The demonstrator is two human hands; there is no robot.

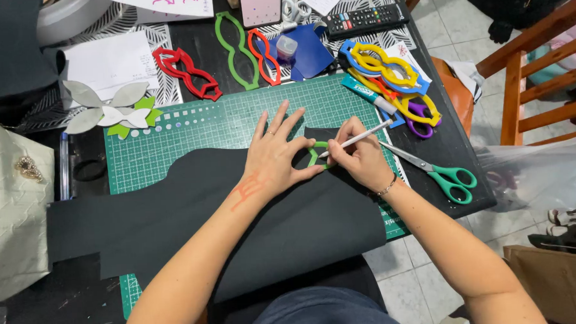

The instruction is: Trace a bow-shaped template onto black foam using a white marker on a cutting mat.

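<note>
Now, step in hand: tracing round a small green template (314, 155) onto a sheet of black material (238, 209), judged from the pencil tip set at the template's edge.
Left hand: the left hand (272, 159) lies flat on the black sheet, fingers fanned wide, thumb and forefinger framing the template and pinning it down; an orange mark shows on its back.
Right hand: the right hand (359, 159) is curled narrow round a white pencil (358, 139), held like a pen, its tip touching the template's right side.
Template's place: between the two hands, on the upper edge of the black sheet, over the green cutting mat (202, 123).
Next move, as a judgement: it calls for steady downward pressure from the left hand so the template cannot slip, and a light, continuous line from the pencil.
Right of the right hand: green-handled scissors (440, 171) lie on the tabletop (459, 141), near the wrist.
Beyond the hands: red templates (187, 72), a long green template (234, 48) and a pile of yellow and blue templates (387, 70).
</note>
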